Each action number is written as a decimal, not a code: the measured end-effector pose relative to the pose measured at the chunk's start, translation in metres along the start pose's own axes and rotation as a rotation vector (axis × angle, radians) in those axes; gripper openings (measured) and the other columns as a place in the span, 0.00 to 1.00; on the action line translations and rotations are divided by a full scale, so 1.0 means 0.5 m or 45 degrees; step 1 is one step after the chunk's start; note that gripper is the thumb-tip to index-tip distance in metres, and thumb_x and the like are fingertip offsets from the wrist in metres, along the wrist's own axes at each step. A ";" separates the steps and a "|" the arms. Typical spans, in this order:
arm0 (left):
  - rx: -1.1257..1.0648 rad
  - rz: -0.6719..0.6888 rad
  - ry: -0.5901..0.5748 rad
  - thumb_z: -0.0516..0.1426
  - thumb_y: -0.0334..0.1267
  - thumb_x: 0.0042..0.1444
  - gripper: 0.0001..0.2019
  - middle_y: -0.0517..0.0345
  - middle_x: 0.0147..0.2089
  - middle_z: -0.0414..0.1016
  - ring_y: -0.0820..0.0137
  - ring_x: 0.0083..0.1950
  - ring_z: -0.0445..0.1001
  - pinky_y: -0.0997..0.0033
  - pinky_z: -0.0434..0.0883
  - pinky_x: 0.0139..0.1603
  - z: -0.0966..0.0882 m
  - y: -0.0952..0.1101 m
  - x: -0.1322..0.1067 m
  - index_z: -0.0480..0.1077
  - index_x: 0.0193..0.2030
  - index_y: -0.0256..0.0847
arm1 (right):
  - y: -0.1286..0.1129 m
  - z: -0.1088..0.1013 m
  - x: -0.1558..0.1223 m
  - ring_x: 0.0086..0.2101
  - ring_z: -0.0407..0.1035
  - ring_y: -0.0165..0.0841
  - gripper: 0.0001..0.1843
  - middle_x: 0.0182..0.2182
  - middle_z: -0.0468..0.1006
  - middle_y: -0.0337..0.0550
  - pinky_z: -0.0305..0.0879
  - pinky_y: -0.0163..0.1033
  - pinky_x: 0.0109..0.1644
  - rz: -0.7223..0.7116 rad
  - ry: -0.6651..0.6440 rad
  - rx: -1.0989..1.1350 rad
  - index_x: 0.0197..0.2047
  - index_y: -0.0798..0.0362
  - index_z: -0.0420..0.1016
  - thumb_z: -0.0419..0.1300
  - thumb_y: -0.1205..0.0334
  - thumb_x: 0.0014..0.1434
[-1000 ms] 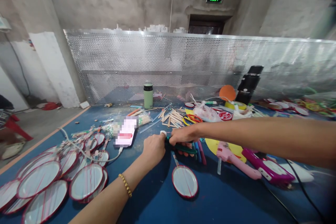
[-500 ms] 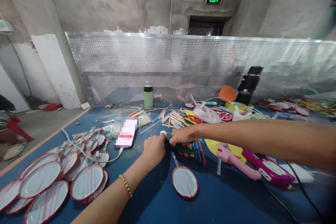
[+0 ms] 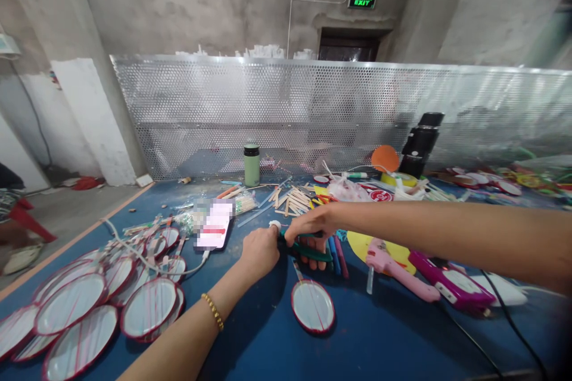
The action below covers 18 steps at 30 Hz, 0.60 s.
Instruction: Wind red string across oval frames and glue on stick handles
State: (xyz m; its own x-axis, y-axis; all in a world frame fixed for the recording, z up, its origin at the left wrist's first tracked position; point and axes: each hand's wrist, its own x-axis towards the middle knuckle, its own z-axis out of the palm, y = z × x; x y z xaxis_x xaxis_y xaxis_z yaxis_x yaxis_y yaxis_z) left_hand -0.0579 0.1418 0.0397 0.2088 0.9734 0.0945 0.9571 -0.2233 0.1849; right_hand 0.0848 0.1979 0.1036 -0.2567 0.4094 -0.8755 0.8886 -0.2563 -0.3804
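Observation:
My left hand [image 3: 260, 250], with a gold bead bracelet at the wrist, is closed in a pinch. At its fingertips sits a small white round piece [image 3: 275, 225]; its exact kind does not show. My right hand [image 3: 310, 237] grips dark green-handled pliers [image 3: 313, 252], with fingers around the handles. The tool's tip meets the left fingertips, and its jaws are hidden there. Just below, an oval white paddle with a red rim [image 3: 313, 308] lies on the blue table [image 3: 384, 339], its short handle pointing toward my hands.
Many similar red-rimmed paddles [image 3: 70, 303] are heaped at left. A phone [image 3: 215, 225] on a white cable lies beside them. Wooden sticks [image 3: 297, 199] lie behind my hands. A pink glue gun [image 3: 397, 274] and purple device [image 3: 451, 283] are right. Two bottles, green [image 3: 251, 165] and black [image 3: 420, 146], stand behind.
Both hands stay together at nearly the same spot. My right fingers have shifted on the pliers' handles and now show more between them. The whole view has moved slightly.

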 end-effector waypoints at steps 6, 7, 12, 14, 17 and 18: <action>0.021 0.010 -0.054 0.49 0.30 0.61 0.15 0.43 0.46 0.79 0.57 0.49 0.78 0.64 0.71 0.44 -0.016 -0.002 -0.003 0.68 0.53 0.41 | 0.011 0.002 0.011 0.18 0.72 0.34 0.09 0.16 0.71 0.40 0.73 0.38 0.22 -0.097 0.129 -0.065 0.29 0.60 0.70 0.54 0.64 0.56; 0.029 0.021 -0.049 0.49 0.31 0.61 0.16 0.43 0.47 0.79 0.56 0.49 0.78 0.63 0.71 0.44 -0.022 -0.007 -0.007 0.67 0.54 0.41 | 0.015 0.003 0.013 0.17 0.71 0.33 0.07 0.16 0.70 0.39 0.73 0.37 0.22 -0.122 0.148 -0.076 0.29 0.60 0.70 0.54 0.66 0.55; 0.094 0.005 -0.010 0.53 0.38 0.60 0.17 0.39 0.45 0.79 0.50 0.49 0.78 0.58 0.72 0.43 -0.051 -0.028 -0.043 0.66 0.54 0.35 | 0.021 0.006 0.018 0.14 0.68 0.29 0.03 0.17 0.71 0.36 0.71 0.34 0.20 -0.181 0.209 -0.121 0.31 0.59 0.69 0.55 0.71 0.51; 0.086 0.002 0.055 0.51 0.37 0.62 0.14 0.40 0.45 0.78 0.52 0.47 0.78 0.58 0.72 0.44 -0.053 -0.025 -0.052 0.68 0.52 0.35 | 0.020 0.007 0.017 0.13 0.68 0.29 0.03 0.16 0.71 0.36 0.70 0.34 0.19 -0.182 0.214 -0.131 0.31 0.59 0.69 0.55 0.71 0.50; 0.036 0.225 0.242 0.52 0.37 0.62 0.12 0.39 0.58 0.70 0.51 0.58 0.70 0.56 0.68 0.53 -0.047 -0.009 -0.029 0.71 0.49 0.38 | 0.017 0.008 0.014 0.13 0.67 0.29 0.03 0.16 0.71 0.36 0.70 0.33 0.19 -0.174 0.220 -0.137 0.31 0.58 0.68 0.54 0.72 0.51; -0.040 0.314 0.258 0.51 0.35 0.62 0.13 0.41 0.62 0.68 0.53 0.60 0.68 0.57 0.66 0.56 -0.044 -0.003 -0.011 0.71 0.50 0.38 | 0.016 0.009 0.013 0.13 0.67 0.29 0.03 0.16 0.71 0.36 0.70 0.33 0.19 -0.169 0.223 -0.138 0.31 0.58 0.68 0.54 0.72 0.52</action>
State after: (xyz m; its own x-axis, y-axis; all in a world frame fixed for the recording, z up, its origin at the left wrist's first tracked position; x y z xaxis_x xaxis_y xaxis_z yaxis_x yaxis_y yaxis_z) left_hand -0.0650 0.1356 0.0604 0.3861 0.8603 0.3328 0.8754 -0.4555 0.1618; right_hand 0.0884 0.1947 0.0933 -0.3127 0.5810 -0.7514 0.8893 -0.0987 -0.4465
